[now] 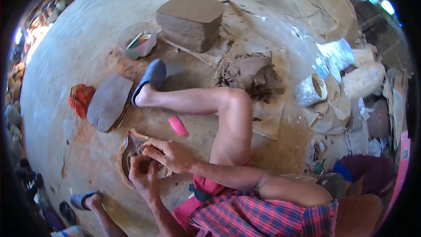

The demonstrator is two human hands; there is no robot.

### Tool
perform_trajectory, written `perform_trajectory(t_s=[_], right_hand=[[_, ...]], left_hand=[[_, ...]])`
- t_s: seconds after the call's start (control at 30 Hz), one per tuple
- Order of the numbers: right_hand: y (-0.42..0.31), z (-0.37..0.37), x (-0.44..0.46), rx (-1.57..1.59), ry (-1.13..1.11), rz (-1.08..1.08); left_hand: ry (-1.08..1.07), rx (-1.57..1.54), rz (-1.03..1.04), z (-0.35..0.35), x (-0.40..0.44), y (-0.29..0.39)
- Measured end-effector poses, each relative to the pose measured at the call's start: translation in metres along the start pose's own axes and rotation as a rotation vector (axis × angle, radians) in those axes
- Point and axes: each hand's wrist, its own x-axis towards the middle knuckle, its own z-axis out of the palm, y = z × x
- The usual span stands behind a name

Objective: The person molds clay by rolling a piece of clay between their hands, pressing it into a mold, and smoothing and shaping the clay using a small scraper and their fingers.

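Observation:
A shallow mould with an uneven tan rim lies on the floor, with grey-brown clay inside it. Over its near side, both hands come together. My right hand has curled fingers that reach across the clay. Just below it, my left hand is bent with its fingertips pinched close to the right ones. Whatever sits between the fingertips is too small and covered to make out. A small pink piece rests on the floor beyond the right hand. Close to the mould is a flat rounded grey slab.
A red cloth touches the slab. Farther off stand a clear tub with small tools and a big clay block. Clay lumps lie past my bent knee. A whitish bucket lies on its side among sacks.

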Motion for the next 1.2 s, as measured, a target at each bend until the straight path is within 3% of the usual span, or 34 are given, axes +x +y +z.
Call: perform_trajectory(t_s=[0.03, 0.07, 0.1, 0.17, 0.2, 0.23, 0.27, 0.33, 0.43, 0.47, 0.53, 0.57, 0.63, 0.67, 0.73, 0.8, 0.9, 0.97, 1.0, 1.03, 1.1, 1.13, 1.2], right_hand=[[-0.003, -0.009, 0.001, -0.005, 0.026, -0.007], [-0.007, -0.020, 0.004, -0.027, 0.126, -0.159], [-0.011, -0.034, 0.007, -0.053, 0.222, -0.310], [-0.033, -0.079, 0.007, -0.139, 0.299, -0.328], [-0.048, -0.100, 0.001, -0.159, 0.486, -0.366], [-0.067, -0.132, -0.003, -0.375, 0.694, -0.483], [-0.061, -0.163, -0.004, -0.342, 0.875, -0.443], [-0.058, -0.232, -0.019, -0.313, 1.127, -0.623], [-0.024, -0.320, -0.050, -0.560, 1.636, -0.610], [0.011, -0.353, -0.056, -0.558, 1.645, -0.595], [0.075, -0.396, -0.069, -0.960, 1.268, 0.135], [0.090, -0.393, -0.072, -0.959, 1.278, 0.129], [0.117, -0.370, -0.070, -1.310, 1.253, -0.009], [0.120, -0.362, -0.065, -1.299, 1.246, 0.009], [0.111, -0.347, -0.061, -1.203, 0.993, -0.003], [0.128, -0.360, -0.055, -1.285, 0.967, -0.004], [0.145, -0.373, -0.057, -1.356, 0.925, -0.163], [0.157, -0.382, -0.057, -1.381, 0.906, -0.209], [0.155, -0.382, -0.056, -1.430, 0.873, -0.158], [0.176, -0.396, -0.058, -1.601, 0.869, -0.338], [0.175, -0.397, -0.057, -1.521, 0.877, -0.304], [0.178, -0.404, -0.060, -1.693, 0.824, -0.337], [0.168, -0.402, -0.053, -1.633, 0.872, -0.248]], left_hand=[[-0.113, 0.092, 0.139, 0.012, 0.012, 0.004], [-0.220, 0.181, 0.280, 0.025, 0.022, 0.010], [-0.383, 0.127, 0.291, 0.032, 0.027, 0.021], [-0.418, 0.056, 0.346, 0.048, 0.035, 0.057], [-0.436, -0.005, 0.391, 0.053, 0.036, 0.071], [-0.432, -0.043, 0.320, 0.045, 0.044, 0.075], [-0.428, -0.076, 0.249, 0.028, 0.060, 0.074], [-0.486, 0.039, 0.145, -0.019, 0.094, 0.066], [-0.288, 0.296, 0.006, -0.080, 0.123, 0.037], [-0.192, 0.277, -0.019, -0.102, 0.130, 0.017], [-0.032, 0.256, -0.120, -0.171, 0.161, -0.054], [0.050, 0.237, -0.187, -0.204, 0.175, -0.098], [0.254, 0.236, -0.430, -0.235, 0.164, -0.152], [0.261, 0.306, -0.546, -0.242, 0.150, -0.173], [-0.017, 0.186, -0.584, -0.257, 0.127, -0.219], [-0.123, 0.090, -0.495, -0.242, 0.105, -0.220], [0.063, 0.132, -0.504, -0.226, 0.094, -0.211], [0.081, 0.158, -0.515, -0.232, 0.090, -0.225], [0.025, 0.067, -0.604, -0.213, 0.084, -0.197], [0.054, 0.052, -0.567, -0.236, 0.078, -0.232], [0.179, 0.338, -0.580, -0.231, 0.073, -0.241], [0.242, 0.476, -0.599, -0.226, 0.070, -0.244], [0.393, 0.363, -0.651, -0.184, 0.053, -0.208]])
